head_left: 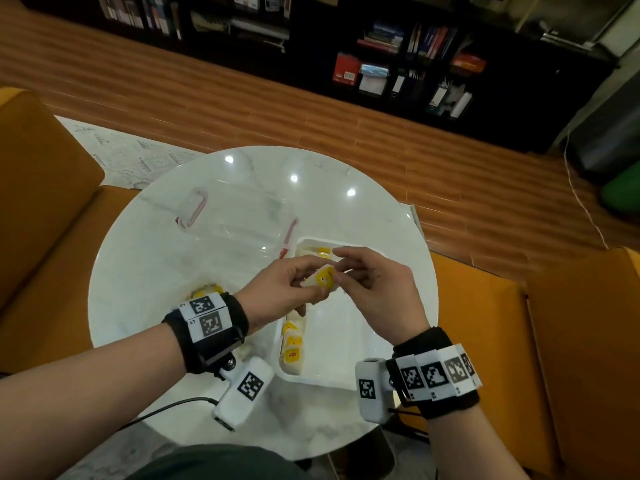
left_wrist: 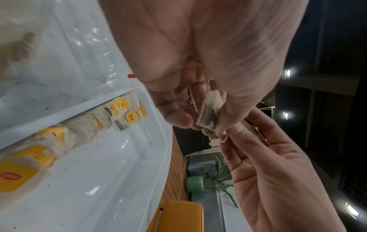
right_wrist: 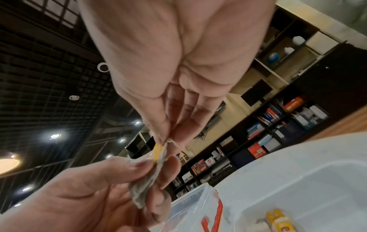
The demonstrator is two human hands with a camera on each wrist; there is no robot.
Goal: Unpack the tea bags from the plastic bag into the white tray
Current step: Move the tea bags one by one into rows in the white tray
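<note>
Above the white tray (head_left: 349,344) both hands hold one tea bag (head_left: 320,278) with a yellow tag. My left hand (head_left: 311,284) grips the paper pouch (left_wrist: 210,109) between thumb and fingers. My right hand (head_left: 337,271) pinches the tea bag's top end by the string (right_wrist: 170,142) with thumb and forefinger. Several tea bags (head_left: 293,348) lie in a row along the tray's left wall, and more (head_left: 322,251) sit at its far end. The plastic bag (head_left: 207,289), with tea bags inside, lies on the table left of the tray, mostly hidden by my left wrist.
A clear plastic container (head_left: 235,216) with red clips lies behind the tray on the round white marble table (head_left: 145,258). Orange seats (head_left: 41,188) flank the table. A cable (head_left: 166,408) runs from the left wrist camera across the near table edge.
</note>
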